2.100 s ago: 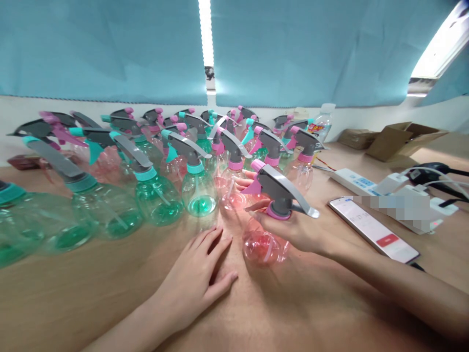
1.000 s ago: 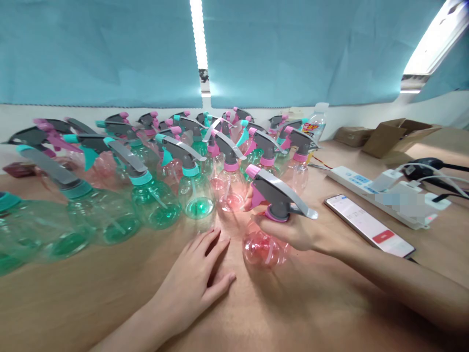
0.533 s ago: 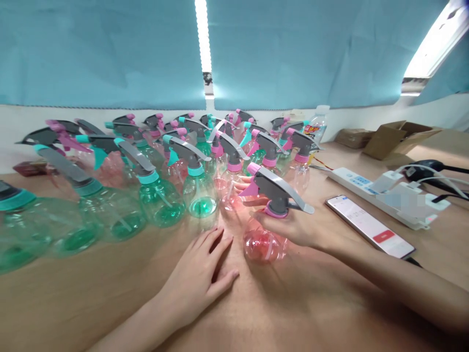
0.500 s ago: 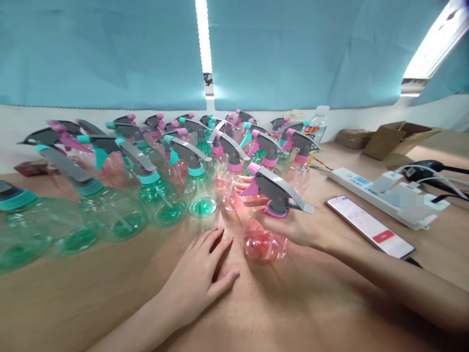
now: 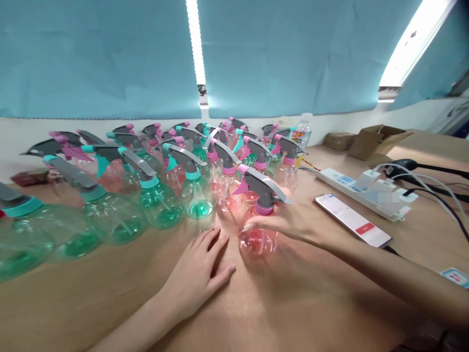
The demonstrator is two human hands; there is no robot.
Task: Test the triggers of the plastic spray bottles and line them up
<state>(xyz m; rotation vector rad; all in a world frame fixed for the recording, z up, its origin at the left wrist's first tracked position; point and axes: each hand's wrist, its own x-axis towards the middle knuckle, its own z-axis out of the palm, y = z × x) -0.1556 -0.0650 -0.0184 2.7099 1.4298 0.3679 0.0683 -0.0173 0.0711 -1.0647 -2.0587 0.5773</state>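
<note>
Blue cloth (image 5: 110, 58) covers the wall at the back, crossed by a bright light strip (image 5: 197, 49), with a second lamp (image 5: 414, 44) slanting at the far right. Below it spreads a light brown wooden table (image 5: 139, 303).

Seen from the head camera, the person's right hand (image 5: 293, 229) is closed around a pink spray bottle (image 5: 258, 242), which stands upright on the table just right of the middle, in front of the others. Its thumb (image 5: 262, 224) lies across the near side of the bottle, below the pink collar. The other fingers go behind the bottle and are mostly hidden, so how tightly they press cannot be told. The sprayer head (image 5: 266, 188) rises above the thumb, its nozzle turned toward the upper left and its grey lever reaching out to the right.

The left hand (image 5: 196, 271) grasps nothing; it rests palm down on the wood, fingers loosely spread and thumb held away from them, near the pink bottle but apart from it.

Behind both hands stands a crowd of other spray bottles, green and pink; a green spray bottle (image 5: 199, 205) is close beyond the left fingertips. To the right lie a phone (image 5: 352, 220) with its screen lit, a white power strip (image 5: 344, 183) with plugs in it, and, farther back, an open cardboard box (image 5: 375, 142).
</note>
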